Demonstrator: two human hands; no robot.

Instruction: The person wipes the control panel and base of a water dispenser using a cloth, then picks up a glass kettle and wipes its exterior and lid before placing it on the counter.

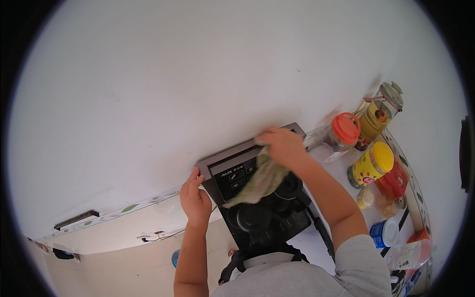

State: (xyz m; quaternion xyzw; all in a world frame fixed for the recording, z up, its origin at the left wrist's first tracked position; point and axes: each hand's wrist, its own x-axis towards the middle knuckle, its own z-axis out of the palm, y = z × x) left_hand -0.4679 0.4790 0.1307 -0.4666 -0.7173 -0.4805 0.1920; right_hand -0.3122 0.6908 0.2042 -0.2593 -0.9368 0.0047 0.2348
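A black AUX cooking appliance (pixel 265 230) with a raised grey-brown rear frame (pixel 226 154) stands against the white wall. Dark round shapes on its top are hard to tell apart. My right hand (pixel 285 146) is at the frame's upper edge, towards its right end, gripping a pale green cloth (pixel 259 185). The cloth hangs down across the printed panel and is blurred. Near the frame's left corner is my left hand (pixel 196 198), its fingertips against the edge and nothing held in it.
To the right, a white surface (pixel 321 167) bears a red-lidded jar (pixel 345 130), an oil jug (pixel 378 115), a yellow-lidded container (pixel 371 165), a red box (pixel 395 180), a blue tub (pixel 384 232) and a clear plastic bottle (pixel 410 256). A black cable (pixel 167 236) runs along the lower left wall.
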